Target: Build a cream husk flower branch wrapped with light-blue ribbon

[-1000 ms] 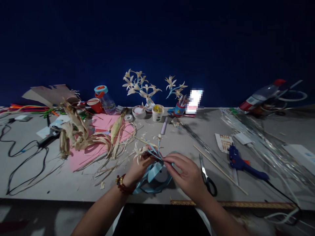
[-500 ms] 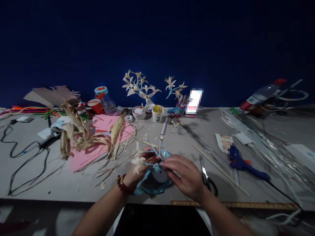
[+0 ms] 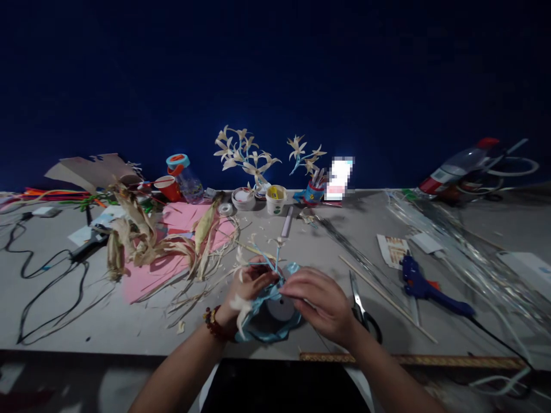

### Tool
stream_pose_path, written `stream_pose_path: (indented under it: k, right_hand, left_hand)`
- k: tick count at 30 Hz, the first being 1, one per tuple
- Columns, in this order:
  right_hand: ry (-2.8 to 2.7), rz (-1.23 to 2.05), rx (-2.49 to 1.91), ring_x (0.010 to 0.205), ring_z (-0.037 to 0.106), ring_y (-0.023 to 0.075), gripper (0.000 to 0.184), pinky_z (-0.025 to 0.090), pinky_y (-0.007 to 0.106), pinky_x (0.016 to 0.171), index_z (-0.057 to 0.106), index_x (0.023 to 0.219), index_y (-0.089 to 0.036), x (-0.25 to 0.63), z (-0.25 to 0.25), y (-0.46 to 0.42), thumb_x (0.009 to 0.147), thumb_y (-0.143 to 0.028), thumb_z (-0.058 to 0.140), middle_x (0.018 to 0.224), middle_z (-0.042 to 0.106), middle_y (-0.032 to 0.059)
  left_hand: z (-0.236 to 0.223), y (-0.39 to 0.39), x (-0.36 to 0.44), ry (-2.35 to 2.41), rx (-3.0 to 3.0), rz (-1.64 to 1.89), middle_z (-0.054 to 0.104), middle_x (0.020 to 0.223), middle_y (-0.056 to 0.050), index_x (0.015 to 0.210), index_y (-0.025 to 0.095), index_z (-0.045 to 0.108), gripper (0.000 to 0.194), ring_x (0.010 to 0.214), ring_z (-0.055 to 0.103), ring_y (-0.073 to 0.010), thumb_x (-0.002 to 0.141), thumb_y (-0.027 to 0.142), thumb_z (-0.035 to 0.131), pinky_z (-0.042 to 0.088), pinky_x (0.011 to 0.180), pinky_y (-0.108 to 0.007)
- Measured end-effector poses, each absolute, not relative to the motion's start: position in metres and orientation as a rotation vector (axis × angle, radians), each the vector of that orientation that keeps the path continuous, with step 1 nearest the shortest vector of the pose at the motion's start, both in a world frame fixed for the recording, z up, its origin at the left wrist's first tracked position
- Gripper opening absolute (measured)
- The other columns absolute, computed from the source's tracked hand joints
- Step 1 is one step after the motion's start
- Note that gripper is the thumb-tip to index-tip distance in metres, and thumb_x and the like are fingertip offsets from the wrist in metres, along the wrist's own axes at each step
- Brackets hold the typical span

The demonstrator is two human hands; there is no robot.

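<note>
My left hand (image 3: pixel 246 289), with a bead bracelet on the wrist, is closed round a small sprig of pale husk flowers (image 3: pixel 241 304) on blue-wrapped stems. My right hand (image 3: pixel 321 301) pinches the light blue ribbon (image 3: pixel 269 295) where it meets the stems. Both hands sit over a ribbon spool (image 3: pixel 279 310), with loose loops of blue ribbon lying around it near the table's front edge.
Scissors (image 3: pixel 364 312) and a thin wooden stick (image 3: pixel 387 298) lie right of my hands, then a blue glue gun (image 3: pixel 424 284). Dried corn husks (image 3: pixel 142 241) lie on pink paper (image 3: pixel 159 269) to the left. Finished flower sprigs (image 3: pixel 247 155), cups and jars line the back. Black cables (image 3: pixel 47 275) lie far left.
The left hand has turned the sprig, so the flowers swung from above the hand down toward me. The right hand stayed pinched on the ribbon and shifted slightly.
</note>
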State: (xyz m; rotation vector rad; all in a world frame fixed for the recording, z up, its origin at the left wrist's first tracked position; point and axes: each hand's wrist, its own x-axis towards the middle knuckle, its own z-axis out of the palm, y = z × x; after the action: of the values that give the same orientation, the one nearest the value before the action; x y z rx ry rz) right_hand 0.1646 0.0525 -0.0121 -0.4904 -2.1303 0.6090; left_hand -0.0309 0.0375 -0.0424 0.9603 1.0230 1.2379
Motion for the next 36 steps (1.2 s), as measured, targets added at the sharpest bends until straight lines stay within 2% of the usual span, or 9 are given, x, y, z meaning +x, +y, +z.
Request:
stream_pose_path:
  k: [5, 11, 17, 24, 28, 36]
  right_hand:
    - [-2.109, 0.611, -0.498, 0.087, 0.068, 0.0204, 0.023, 0.055, 0.036, 0.078, 0.069, 0.106, -0.024, 0.161, -0.011, 0.054, 0.093, -0.013, 0.054, 0.095, 0.074, 0.0065]
    - [-2.074, 0.548, -0.623, 0.084, 0.067, 0.0202, 0.020, 0.055, 0.034, 0.076, 0.071, 0.100, -0.023, 0.158, -0.013, 0.052, 0.092, -0.011, 0.057, 0.092, 0.073, 0.0065]
    - [-2.045, 0.522, -0.707, 0.086, 0.067, 0.0199, 0.019, 0.055, 0.034, 0.077, 0.070, 0.101, -0.024, 0.158, -0.020, 0.050, 0.093, -0.012, 0.057, 0.092, 0.071, 0.0060]
    - [-2.004, 0.608, -0.845, 0.084, 0.067, 0.0185, 0.009, 0.053, 0.030, 0.077, 0.066, 0.093, -0.023, 0.154, -0.020, 0.049, 0.091, -0.014, 0.064, 0.088, 0.071, 0.0034]
    - [-1.985, 0.712, -0.914, 0.076, 0.065, 0.0160, 0.008, 0.051, 0.027, 0.071, 0.064, 0.092, -0.023, 0.152, -0.015, 0.049, 0.090, -0.015, 0.066, 0.084, 0.069, 0.0005]
    - [-1.926, 0.782, -0.945, 0.073, 0.064, 0.0152, 0.007, 0.050, 0.025, 0.070, 0.064, 0.088, -0.022, 0.152, -0.010, 0.049, 0.088, -0.015, 0.066, 0.080, 0.068, -0.0005]
  left_hand:
    - [-0.039, 0.036, -0.029, 0.993, 0.939, 1.285, 0.068, 0.073, -0.002, 0.077, 0.017, 0.068, 0.028, 0.068, 0.062, -0.0159, 0.070, 0.040, 0.083, 0.048, 0.067, -0.028]
    - [-0.044, 0.030, -0.029, 1.001, 0.955, 1.284, 0.070, 0.081, -0.002, 0.083, 0.018, 0.070, 0.016, 0.075, 0.063, -0.0164, 0.080, 0.032, 0.077, 0.049, 0.070, -0.027]
    - [-0.051, 0.033, -0.030, 0.964, 0.931, 1.341, 0.069, 0.080, -0.001, 0.084, 0.017, 0.071, 0.019, 0.076, 0.063, -0.0141, 0.076, 0.031, 0.081, 0.049, 0.073, -0.024]
    - [-0.045, 0.030, -0.030, 1.012, 0.944, 1.359, 0.072, 0.080, -0.002, 0.085, 0.017, 0.070, 0.019, 0.075, 0.066, -0.0153, 0.077, 0.030, 0.081, 0.051, 0.070, -0.025]
    - [-0.043, 0.030, -0.031, 1.044, 0.969, 1.328, 0.073, 0.078, -0.002, 0.083, 0.017, 0.071, 0.017, 0.074, 0.068, -0.0161, 0.078, 0.030, 0.080, 0.053, 0.069, -0.025]
    - [-0.054, 0.032, -0.032, 0.952, 0.970, 1.338, 0.072, 0.083, -0.003, 0.086, 0.017, 0.070, 0.016, 0.078, 0.066, -0.0160, 0.079, 0.028, 0.079, 0.052, 0.074, -0.026]
